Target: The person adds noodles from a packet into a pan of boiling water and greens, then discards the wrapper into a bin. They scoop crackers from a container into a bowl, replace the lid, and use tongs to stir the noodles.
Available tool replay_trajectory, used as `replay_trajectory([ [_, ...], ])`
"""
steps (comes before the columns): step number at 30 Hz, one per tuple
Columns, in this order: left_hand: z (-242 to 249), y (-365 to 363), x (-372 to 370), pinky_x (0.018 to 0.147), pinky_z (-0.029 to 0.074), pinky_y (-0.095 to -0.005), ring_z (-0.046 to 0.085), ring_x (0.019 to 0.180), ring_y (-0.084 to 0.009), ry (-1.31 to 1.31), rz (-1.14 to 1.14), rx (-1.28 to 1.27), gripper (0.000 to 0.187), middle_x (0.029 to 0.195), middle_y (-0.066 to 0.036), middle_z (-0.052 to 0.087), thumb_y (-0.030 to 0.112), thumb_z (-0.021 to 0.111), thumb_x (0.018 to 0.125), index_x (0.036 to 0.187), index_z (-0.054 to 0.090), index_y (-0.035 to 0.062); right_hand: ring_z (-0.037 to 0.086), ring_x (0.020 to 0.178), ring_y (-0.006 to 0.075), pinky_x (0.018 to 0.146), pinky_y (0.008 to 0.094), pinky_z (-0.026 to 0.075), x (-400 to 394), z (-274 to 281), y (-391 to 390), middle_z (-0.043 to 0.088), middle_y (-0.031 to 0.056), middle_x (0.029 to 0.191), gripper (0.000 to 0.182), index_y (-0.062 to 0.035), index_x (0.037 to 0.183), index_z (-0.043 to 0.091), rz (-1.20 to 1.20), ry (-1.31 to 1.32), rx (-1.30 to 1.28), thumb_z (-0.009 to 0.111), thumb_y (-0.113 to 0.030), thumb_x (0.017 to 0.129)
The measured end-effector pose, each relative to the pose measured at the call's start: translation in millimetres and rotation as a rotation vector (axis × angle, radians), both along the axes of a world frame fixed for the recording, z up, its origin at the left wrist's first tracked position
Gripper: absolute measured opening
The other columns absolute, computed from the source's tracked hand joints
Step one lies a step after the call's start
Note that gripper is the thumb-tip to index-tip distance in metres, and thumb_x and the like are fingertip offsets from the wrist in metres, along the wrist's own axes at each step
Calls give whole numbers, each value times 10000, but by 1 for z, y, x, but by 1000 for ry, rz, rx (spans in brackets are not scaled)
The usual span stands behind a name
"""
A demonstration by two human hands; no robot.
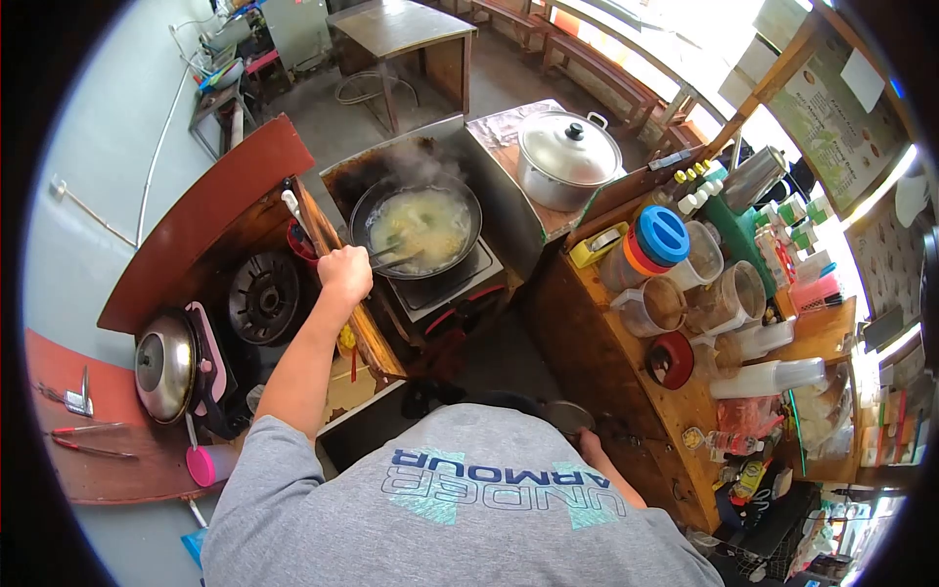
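Note:
A dark wok (468, 208) sits on the stove, holding pale, steaming food (416, 223) in liquid. My left hand (345, 272) is closed around the handle of a utensil (396, 262) whose end reaches into the wok. Low at my right side, my right hand (590, 447) is partly hidden by my shirt. It is beside a round metal item (567, 417), also partly covered; its fingers cannot be made out clearly. To the right of the stove stands a large lidded silver pot (569, 157).
An empty burner (265, 298) and a lidded pan (164, 367) are on the left. Plastic jugs (650, 305), a blue-lidded container (662, 235) and a red bowl (670, 359) crowd the wooden counter (626, 391) at right. A metal table (401, 27) stands behind.

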State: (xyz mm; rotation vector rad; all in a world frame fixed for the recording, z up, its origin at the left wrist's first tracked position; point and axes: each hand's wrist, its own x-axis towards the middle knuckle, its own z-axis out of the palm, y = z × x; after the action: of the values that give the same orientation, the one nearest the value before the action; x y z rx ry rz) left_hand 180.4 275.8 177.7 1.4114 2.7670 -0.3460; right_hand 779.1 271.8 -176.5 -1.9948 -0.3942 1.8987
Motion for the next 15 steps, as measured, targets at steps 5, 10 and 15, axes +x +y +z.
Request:
replay_trajectory([
  [5, -5, -4, -5, 730, 578, -413, 731, 858, -310, 46, 14, 91, 205, 875, -124, 744, 147, 553, 863, 843, 752, 99, 565, 620, 245, 573, 383, 445, 17, -17, 4, 614, 116, 749, 257, -21, 946, 608, 83, 39, -36, 514, -260, 946],
  [10, 35, -26, -6, 706, 575, -408, 731, 807, -302, 122, -12, 157, 126, 806, -121, 733, 136, 623, 821, 797, 739, 93, 395, 403, 156, 381, 303, 243, 10, -17, 4, 541, 50, 611, 247, -80, 842, 571, 94, -14, -68, 508, -282, 968],
  [15, 58, -33, -13, 689, 572, -397, 733, 795, -290, 182, -34, 92, 123, 799, -120, 732, 112, 617, 819, 792, 735, 94, 652, 785, 301, 733, 458, 536, 24, -59, 5, 679, 157, 852, 294, -12, 1025, 636, 213, -84, -40, 525, -272, 941],
])
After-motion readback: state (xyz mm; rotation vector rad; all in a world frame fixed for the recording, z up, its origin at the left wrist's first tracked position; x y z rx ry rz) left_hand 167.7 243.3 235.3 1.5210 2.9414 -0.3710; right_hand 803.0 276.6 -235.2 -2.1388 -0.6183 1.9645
